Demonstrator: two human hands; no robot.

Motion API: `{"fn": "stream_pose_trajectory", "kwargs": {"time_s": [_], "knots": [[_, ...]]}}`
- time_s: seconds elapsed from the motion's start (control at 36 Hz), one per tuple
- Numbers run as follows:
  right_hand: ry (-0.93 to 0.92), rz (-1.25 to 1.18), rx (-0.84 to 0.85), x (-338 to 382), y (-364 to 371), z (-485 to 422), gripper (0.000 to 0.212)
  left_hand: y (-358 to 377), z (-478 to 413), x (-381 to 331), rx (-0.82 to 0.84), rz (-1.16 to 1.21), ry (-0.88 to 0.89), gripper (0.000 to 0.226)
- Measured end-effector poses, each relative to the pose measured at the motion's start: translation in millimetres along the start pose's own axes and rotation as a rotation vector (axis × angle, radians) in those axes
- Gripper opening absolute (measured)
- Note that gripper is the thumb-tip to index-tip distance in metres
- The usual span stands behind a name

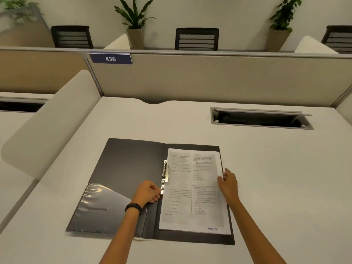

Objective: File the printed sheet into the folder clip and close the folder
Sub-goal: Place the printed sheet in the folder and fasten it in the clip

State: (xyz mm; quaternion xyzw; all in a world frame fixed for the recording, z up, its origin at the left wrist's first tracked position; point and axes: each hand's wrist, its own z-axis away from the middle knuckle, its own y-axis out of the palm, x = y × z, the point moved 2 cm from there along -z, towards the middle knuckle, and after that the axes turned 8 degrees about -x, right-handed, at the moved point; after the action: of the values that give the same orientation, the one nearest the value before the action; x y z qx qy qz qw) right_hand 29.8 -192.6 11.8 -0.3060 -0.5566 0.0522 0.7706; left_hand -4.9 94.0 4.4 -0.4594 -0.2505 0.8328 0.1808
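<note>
The folder (129,168) is laid open on the desk (266,168), and the printed sheet (198,189) is spread over its right half, its left edge brought against the metal clip (165,174) at the spine. Whether that edge is already seated under the clip bar cannot be told. The near end of the clip is grasped by the curled fingers of the left hand (147,191), while the sheet's right edge is pinched by the right hand (228,182), thumb on top. The main risk is judged to be a skewed or shallow insertion. If the clip is let down before the edge is pushed fully in, the sheet may be caught crooked, creased at the margin, or left loose enough to slip out once the cover is folded over.
</note>
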Motion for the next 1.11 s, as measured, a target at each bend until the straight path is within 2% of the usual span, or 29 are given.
{"fn": "stream_pose_trajectory", "kwargs": {"time_s": [0.08, 0.17, 0.22, 0.36, 0.61, 0.89, 0.97, 1.11], "knots": [[0.013, -0.018, -0.011, -3.1, -0.7, 2.8, 0.049, -7.0, -5.1, -2.7, -0.069, -0.054, 0.066, 0.026], [0.023, -0.030, -0.026, -6.1, -1.0, 5.8, 0.048, -13.1, -7.9, -11.7, -0.195, -0.071, 0.181, 0.011], [0.021, -0.026, -0.026, -7.7, -0.6, 8.1, 0.048, -12.4, -7.7, -19.1, -0.227, -0.029, 0.243, 0.016], [-0.005, -0.006, -0.028, -7.6, 1.9, 12.8, 0.045, -2.3, -2.3, -30.9, -0.149, 0.113, 0.246, 0.033], [-0.024, -0.031, 0.016, -9.6, 6.0, 13.8, 0.039, 8.6, 4.6, -27.4, -0.069, 0.180, 0.269, 0.037], [-0.045, -0.004, 0.006, -16.0, -2.4, 19.6, 0.040, 12.7, 17.8, -25.5, -0.105, 0.179, 0.314, 0.042], [-0.051, 0.001, 0.004, -19.6, -6.6, 23.0, 0.038, 15.5, 25.1, -19.6, -0.128, 0.198, 0.281, 0.052], [-0.024, -0.022, 0.021, -27.4, -10.5, 27.8, 0.038, 22.8, 40.1, -9.7, -0.167, 0.255, 0.278, 0.051]]}}
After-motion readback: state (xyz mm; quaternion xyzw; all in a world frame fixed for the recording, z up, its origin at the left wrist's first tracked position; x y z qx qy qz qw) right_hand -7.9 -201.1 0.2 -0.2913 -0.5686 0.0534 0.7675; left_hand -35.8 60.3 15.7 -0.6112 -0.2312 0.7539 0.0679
